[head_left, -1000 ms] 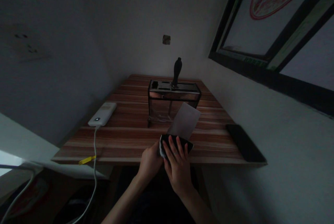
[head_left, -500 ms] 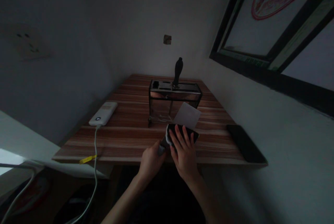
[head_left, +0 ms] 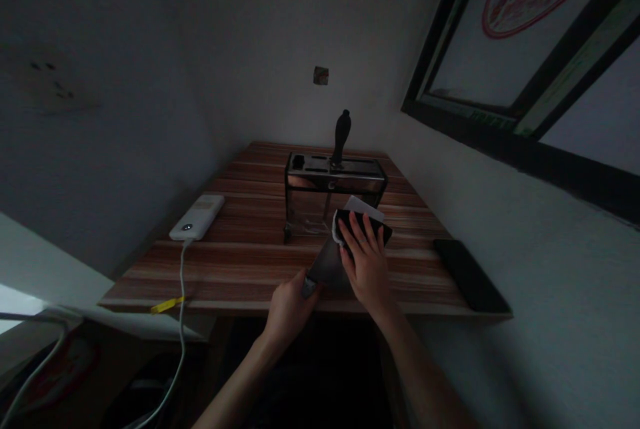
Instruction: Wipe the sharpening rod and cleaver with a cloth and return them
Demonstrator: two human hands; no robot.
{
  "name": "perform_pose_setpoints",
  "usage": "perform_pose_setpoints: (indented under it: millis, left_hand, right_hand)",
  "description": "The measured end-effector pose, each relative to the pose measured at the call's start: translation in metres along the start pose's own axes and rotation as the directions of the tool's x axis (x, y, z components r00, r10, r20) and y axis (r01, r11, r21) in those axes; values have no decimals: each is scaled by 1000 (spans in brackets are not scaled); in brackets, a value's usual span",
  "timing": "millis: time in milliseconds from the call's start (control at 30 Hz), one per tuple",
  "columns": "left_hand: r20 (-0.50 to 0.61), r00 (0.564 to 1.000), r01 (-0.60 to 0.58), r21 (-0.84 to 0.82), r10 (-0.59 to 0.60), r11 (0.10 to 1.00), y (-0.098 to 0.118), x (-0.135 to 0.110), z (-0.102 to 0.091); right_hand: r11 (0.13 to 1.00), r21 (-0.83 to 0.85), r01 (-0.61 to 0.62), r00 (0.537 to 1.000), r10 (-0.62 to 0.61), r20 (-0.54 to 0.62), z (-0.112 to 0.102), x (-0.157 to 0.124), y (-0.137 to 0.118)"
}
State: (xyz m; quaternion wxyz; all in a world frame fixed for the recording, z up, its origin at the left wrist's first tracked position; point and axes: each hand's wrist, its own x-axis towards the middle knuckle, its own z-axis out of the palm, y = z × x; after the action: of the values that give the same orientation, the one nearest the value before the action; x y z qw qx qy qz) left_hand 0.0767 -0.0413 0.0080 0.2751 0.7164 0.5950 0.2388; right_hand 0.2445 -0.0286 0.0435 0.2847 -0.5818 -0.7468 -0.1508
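My left hand [head_left: 290, 309] is closed round the handle of a cleaver [head_left: 331, 266], near the table's front edge. Its broad grey blade slants up and away to the right. On the blade's far part lies a dark cloth [head_left: 343, 218] with a pale edge. My right hand [head_left: 369, 269] presses this cloth onto the blade, fingers laid over it, and hides part of both. Just behind the blade stands a knife holder [head_left: 334, 179] with clear sides and a metal top. A knife with a black handle [head_left: 342, 137] is upright in its slot.
A white power bank [head_left: 197, 217] with a cable [head_left: 182, 282] lies on the left of the wood-grain table [head_left: 240, 269]. Near the front edge is a yellow strip [head_left: 167, 305]. A black phone [head_left: 470, 276] rests at the right edge. Walls enclose the table's back and sides.
My right hand and the cloth have slid up and right along the blade, away from the handle, baring the blade's near part. The left hand has stayed almost in place.
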Motion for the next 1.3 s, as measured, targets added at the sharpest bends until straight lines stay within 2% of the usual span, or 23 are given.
perform_pose_setpoints:
  millis: [267, 500, 1300]
  left_hand:
    - [21, 1000, 20, -2, -20, 1000, 1, 0, -1]
    - [17, 1000, 11, 5, -11, 1000, 0, 0, 0]
    - [30, 999, -14, -2, 14, 1000, 1, -1, -2]
  right_hand:
    - [1000, -4, -6, 999, 6, -43, -5, 22, 17]
    - [1000, -7, -19, 998, 18, -65, -5, 25, 21]
    - [999, -13, 37, 999, -37, 36, 10, -41, -23]
